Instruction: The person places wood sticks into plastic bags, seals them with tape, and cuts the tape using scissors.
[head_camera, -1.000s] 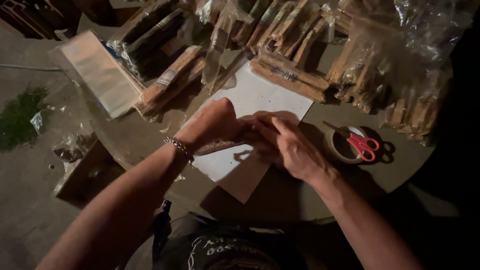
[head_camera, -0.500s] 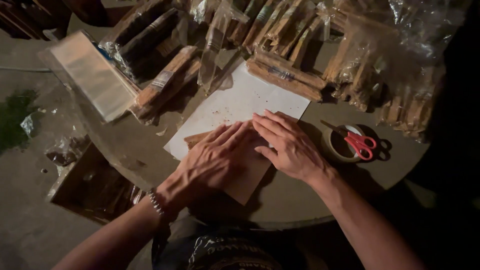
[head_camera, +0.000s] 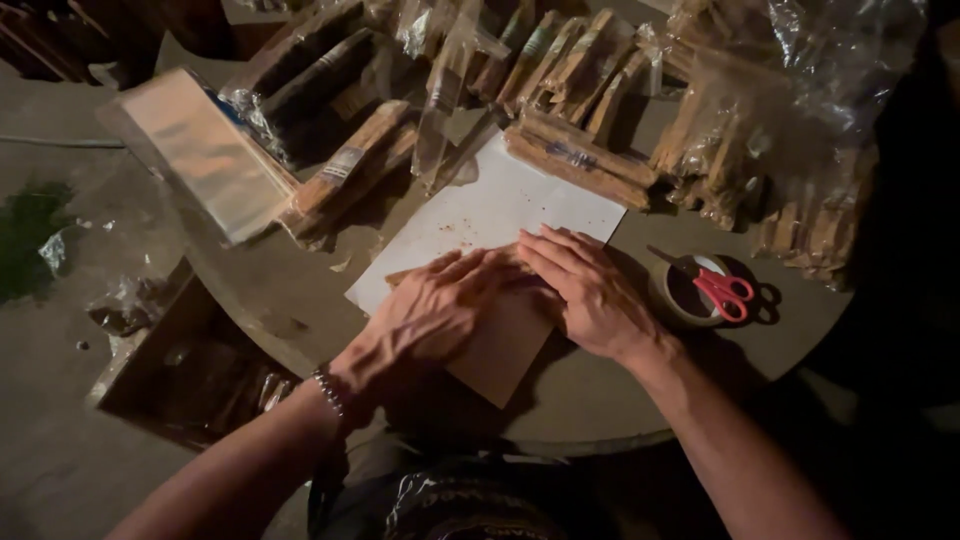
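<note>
My left hand (head_camera: 435, 305) lies flat, palm down, on a brown roll whose end (head_camera: 397, 277) shows at its fingertips, on a white paper sheet (head_camera: 480, 205) at the middle of a round table. My right hand (head_camera: 590, 290) rests flat beside it, fingers spread and touching the left hand's fingers. A tan sheet (head_camera: 500, 355) sticks out under both hands toward me. Most of the roll is hidden under my hands.
Red-handled scissors (head_camera: 725, 290) lie on a tape roll (head_camera: 672, 295) to the right. Several brown bundles in clear wrap (head_camera: 580, 160) are piled along the far side. A stack of clear bags (head_camera: 205, 150) lies at the left. An open box (head_camera: 185, 370) stands on the floor.
A second ago both hands were bunched together gripping the roll. They have since flattened onto it, the left wrist swinging toward me, and have shifted only slightly in the last half second.
</note>
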